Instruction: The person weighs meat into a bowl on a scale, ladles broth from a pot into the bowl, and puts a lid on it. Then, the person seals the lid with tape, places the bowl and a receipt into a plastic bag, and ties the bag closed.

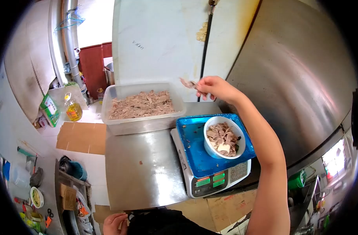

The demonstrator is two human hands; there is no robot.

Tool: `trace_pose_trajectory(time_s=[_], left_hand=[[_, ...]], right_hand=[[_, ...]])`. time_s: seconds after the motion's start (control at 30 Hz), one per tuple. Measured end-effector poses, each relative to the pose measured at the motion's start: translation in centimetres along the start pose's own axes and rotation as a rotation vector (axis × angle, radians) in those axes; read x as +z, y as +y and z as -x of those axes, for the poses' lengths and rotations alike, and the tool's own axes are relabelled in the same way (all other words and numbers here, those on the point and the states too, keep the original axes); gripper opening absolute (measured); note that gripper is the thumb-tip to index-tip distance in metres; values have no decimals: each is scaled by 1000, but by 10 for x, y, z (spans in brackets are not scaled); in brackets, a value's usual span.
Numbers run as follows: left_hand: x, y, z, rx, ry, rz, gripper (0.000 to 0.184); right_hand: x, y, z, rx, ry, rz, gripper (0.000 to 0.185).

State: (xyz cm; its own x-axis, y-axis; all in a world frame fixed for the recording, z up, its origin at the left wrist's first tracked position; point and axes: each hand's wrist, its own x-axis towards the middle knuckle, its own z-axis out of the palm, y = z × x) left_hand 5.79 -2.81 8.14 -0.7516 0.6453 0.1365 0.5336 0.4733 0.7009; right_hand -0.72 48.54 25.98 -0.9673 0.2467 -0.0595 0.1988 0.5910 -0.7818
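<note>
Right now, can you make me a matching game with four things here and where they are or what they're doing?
Things:
1. right hand
2. white bowl
3. plastic tub
4. scale

Places and states:
A. in the blue tray
B. under the blue tray
C. pinching a piece of meat
D. left of the blue tray

Pairs: 1-C, 2-A, 3-D, 4-B

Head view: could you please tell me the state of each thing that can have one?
Tub: uncovered, holding meat
Bowl: uncovered, holding meat
Tray: on the scale, under the bowl
Scale: on, displays lit green
Oil bottle: upright
Right hand: pinching a meat piece
Left hand: fingers curled, grip unclear
</note>
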Motion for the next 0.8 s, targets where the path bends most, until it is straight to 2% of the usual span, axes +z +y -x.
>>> trace_pose_trajectory(time_s=[0.17, 0.23, 0.33, 0.4, 0.47, 0.53, 0.57, 0.6, 0.63, 0.7, 0.8], left_hand=[[18, -5, -13, 94, -62, 71, 16], [23, -2, -21, 143, -89, 74, 16], [24, 9, -36, 143, -141, 32, 18], [23, 16, -45, 101, -150, 27, 21], [21, 21, -50, 40, -127, 54, 25], [16, 29, -58, 65, -53, -52, 28], [16, 31, -58, 73, -11, -105, 30], [17, 22, -54, 80, 10, -57, 39], [21, 20, -53, 52, 78, -29, 38], [25, 21, -54, -1, 223, 23, 38], [24, 26, -54, 2, 260, -44, 38]], right_hand=[[-23, 27, 102, 164, -36, -62, 15], [-20, 47, 126, 94, 11, 156, 19], [-23, 56, 166, -63, 515, 456, 26], [-27, 72, 199, 86, 680, -4, 26], [-22, 91, 233, 228, 813, -29, 22], [-9, 119, 267, 328, 857, -70, 20], [1, 129, 280, 354, 860, -144, 19], [13, 133, 289, 417, 840, -232, 19], [23, 136, 293, 484, 805, -314, 22], [38, 139, 294, 484, 670, -563, 27], [52, 113, 256, 408, 620, -758, 33]])
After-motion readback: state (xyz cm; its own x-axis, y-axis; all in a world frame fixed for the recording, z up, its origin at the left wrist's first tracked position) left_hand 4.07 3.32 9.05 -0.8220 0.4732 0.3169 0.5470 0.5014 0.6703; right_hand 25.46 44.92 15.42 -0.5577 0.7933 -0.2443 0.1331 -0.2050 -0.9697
